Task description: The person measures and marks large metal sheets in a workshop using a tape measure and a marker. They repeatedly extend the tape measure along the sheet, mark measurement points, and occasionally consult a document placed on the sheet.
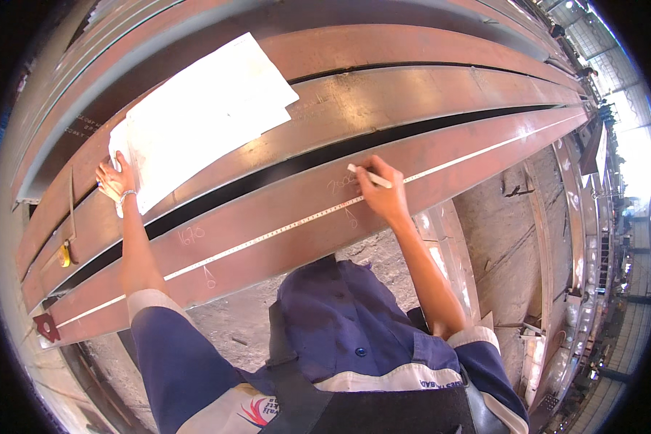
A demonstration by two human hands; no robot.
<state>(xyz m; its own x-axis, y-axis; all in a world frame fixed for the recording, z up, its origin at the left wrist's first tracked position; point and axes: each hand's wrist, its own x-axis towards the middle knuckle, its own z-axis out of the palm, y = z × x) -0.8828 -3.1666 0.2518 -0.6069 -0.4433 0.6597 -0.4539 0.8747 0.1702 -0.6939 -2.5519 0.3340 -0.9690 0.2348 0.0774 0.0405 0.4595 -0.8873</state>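
A piece of white chalk (369, 176) is pinched between the thumb and fingers of my right hand (380, 189). That hand rests on a reddish-brown steel beam (260, 210), beside chalk-written figures. Just below it, a long white measuring tape (296, 225) stretches along the beam's face, with small chalk arrow marks under its edge. My left hand (116, 178) lies with fingers spread on the left end of large white paper sheets (202, 116). The sheets lie across the neighbouring beams; their print is washed out by glare.
A dark red plate (47, 328) sits at the tape's left end. A yellow tape measure (65, 254) and a thin metal square (71, 210) rest on the beams at left. Dark gaps separate the beams. More steel pieces (542, 239) lie on the ground at right.
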